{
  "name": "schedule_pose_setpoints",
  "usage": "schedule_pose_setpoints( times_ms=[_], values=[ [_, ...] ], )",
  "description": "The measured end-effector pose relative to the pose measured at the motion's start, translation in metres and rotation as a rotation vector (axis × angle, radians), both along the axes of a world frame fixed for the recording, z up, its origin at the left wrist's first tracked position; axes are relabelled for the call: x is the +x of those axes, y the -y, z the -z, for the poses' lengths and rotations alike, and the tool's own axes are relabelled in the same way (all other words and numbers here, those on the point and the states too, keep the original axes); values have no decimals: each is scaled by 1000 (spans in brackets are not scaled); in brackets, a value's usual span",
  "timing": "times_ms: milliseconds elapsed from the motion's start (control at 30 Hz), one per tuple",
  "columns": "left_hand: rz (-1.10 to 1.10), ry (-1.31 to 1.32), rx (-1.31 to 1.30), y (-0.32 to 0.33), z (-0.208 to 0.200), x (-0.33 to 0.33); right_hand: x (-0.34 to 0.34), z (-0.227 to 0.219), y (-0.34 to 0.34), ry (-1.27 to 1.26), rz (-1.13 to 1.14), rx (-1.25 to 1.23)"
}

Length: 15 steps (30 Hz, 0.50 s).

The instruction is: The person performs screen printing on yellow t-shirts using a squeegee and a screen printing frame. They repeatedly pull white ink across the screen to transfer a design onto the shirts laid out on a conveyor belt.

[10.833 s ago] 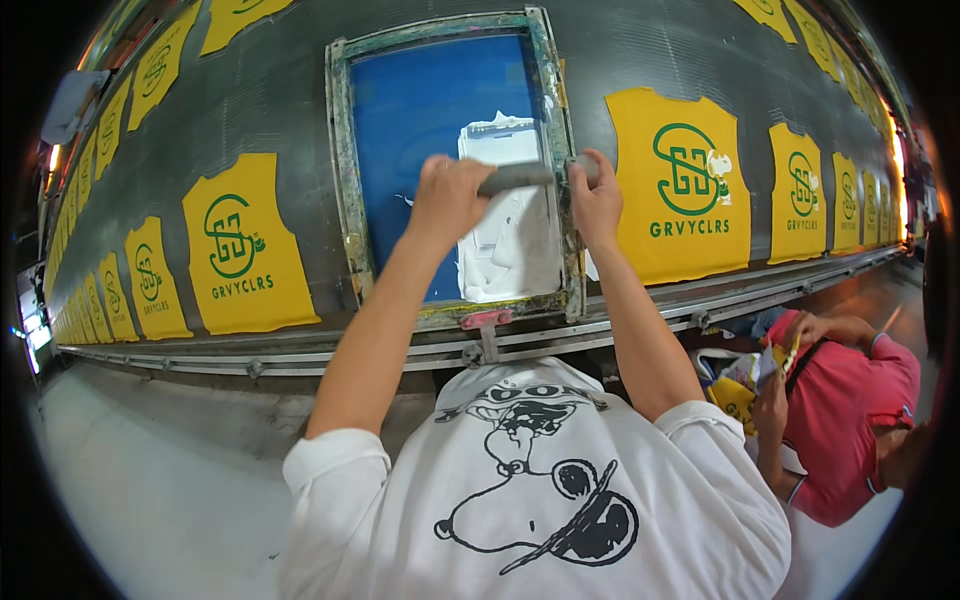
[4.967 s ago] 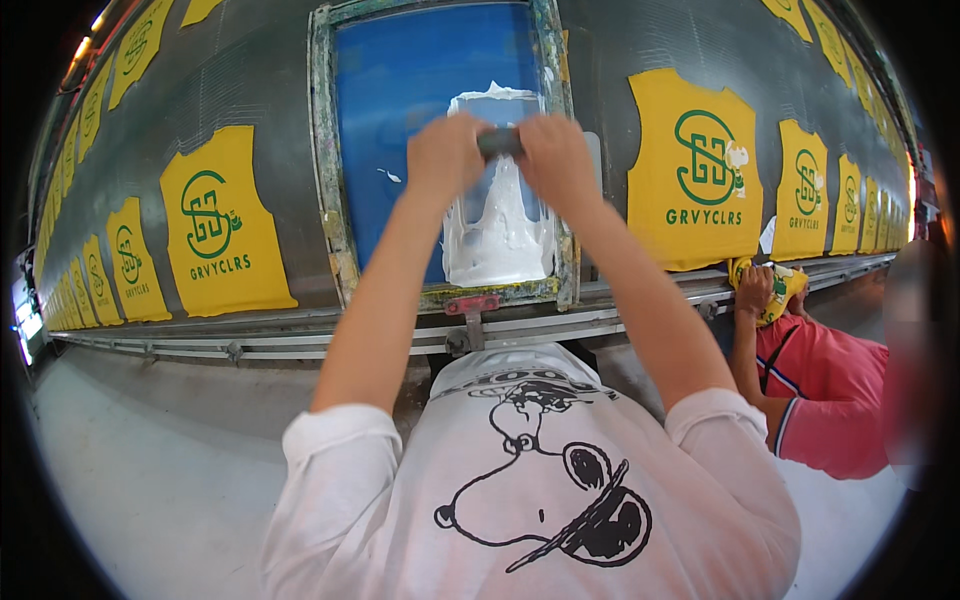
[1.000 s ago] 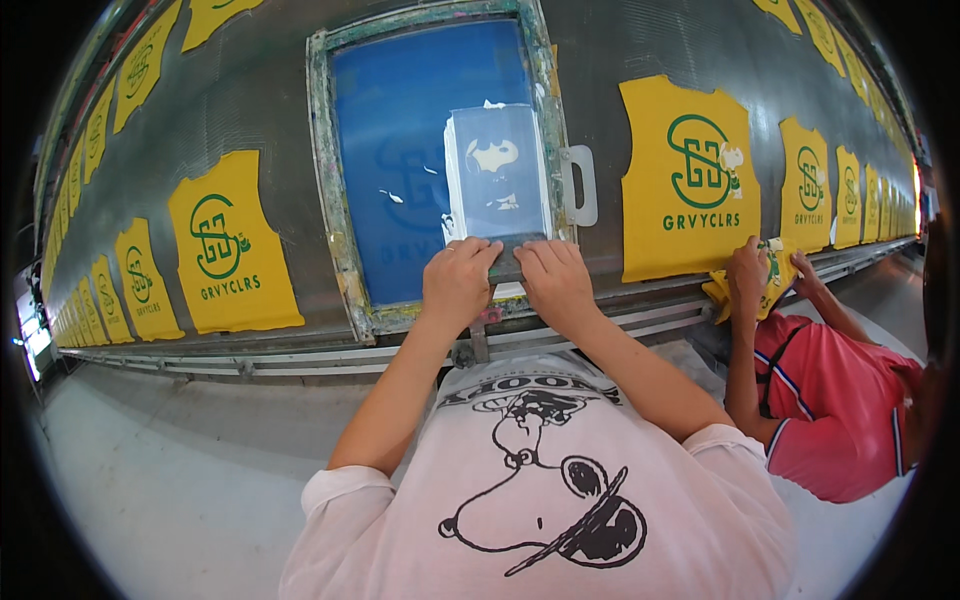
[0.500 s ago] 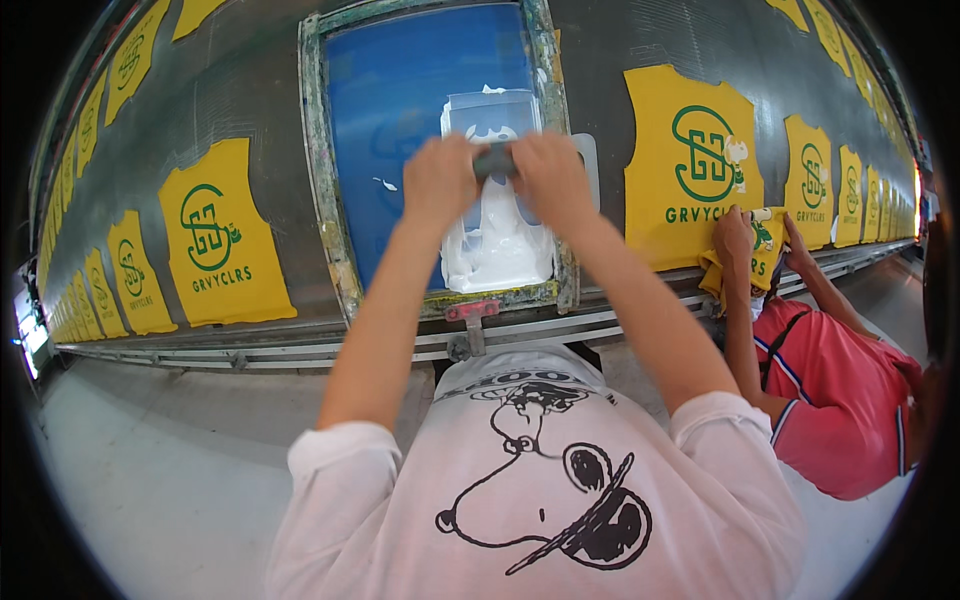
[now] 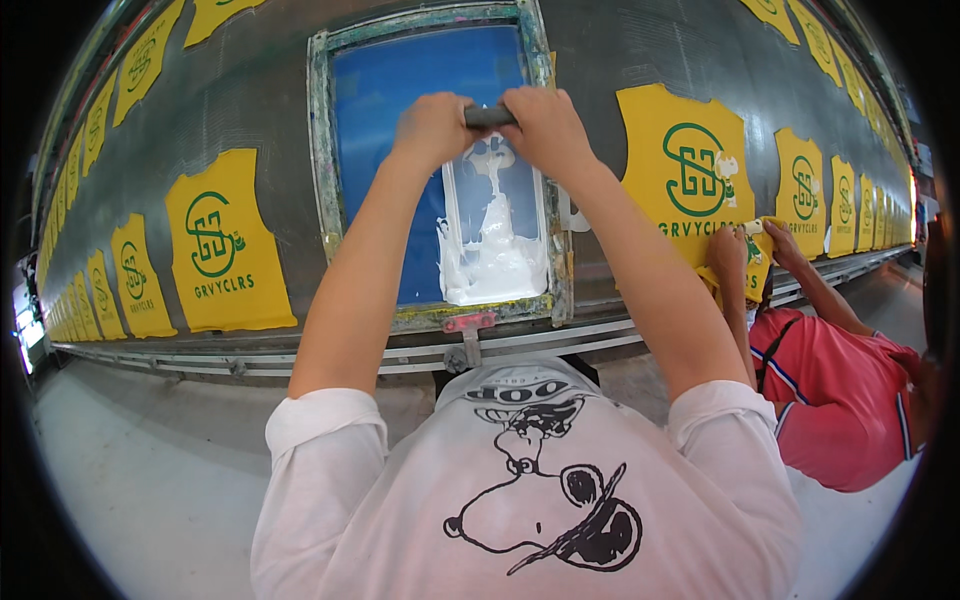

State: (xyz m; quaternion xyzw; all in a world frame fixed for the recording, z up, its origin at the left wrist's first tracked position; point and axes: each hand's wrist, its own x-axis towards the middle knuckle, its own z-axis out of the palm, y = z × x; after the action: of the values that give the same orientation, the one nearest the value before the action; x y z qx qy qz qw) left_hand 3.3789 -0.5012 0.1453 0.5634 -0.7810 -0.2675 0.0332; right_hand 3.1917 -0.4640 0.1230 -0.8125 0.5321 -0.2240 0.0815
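A squeegee's dark grey handle (image 5: 489, 117) spans between my two hands, over the far part of a screen-printing frame. My left hand (image 5: 433, 130) is wrapped round its left end, and my right hand (image 5: 550, 130) grips the right end. Most of the blade is hidden behind my hands. The frame's ink-stained rim (image 5: 323, 160) surrounds a blue mesh screen (image 5: 390, 85). White ink (image 5: 495, 250) lies thickly on the near right part of the screen, with streaks and a narrower patch running up toward the squeegee.
Yellow printed fabric pieces (image 5: 228, 240) lie in rows on the long dark table (image 5: 590, 50). At the right, a co-worker's hands (image 5: 732, 260) hold a yellow piece near the table edge. A metal rail with a red-topped clamp (image 5: 470, 322) runs along the near side.
Both my hands and the squeegee have moved away from me, toward the frame's far end. More of the white ink behind them shows. The co-worker still handles the yellow piece.
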Motion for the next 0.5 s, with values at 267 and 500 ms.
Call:
schedule_pose_setpoints(
  times_ms=[267, 500],
  values=[
    [6, -20, -180, -138, 41, 5, 3, 36, -123, 98, -23, -71],
    [110, -33, 119, -164, 7, 19, -5, 2, -172, 273, 20, 137]
  ],
)
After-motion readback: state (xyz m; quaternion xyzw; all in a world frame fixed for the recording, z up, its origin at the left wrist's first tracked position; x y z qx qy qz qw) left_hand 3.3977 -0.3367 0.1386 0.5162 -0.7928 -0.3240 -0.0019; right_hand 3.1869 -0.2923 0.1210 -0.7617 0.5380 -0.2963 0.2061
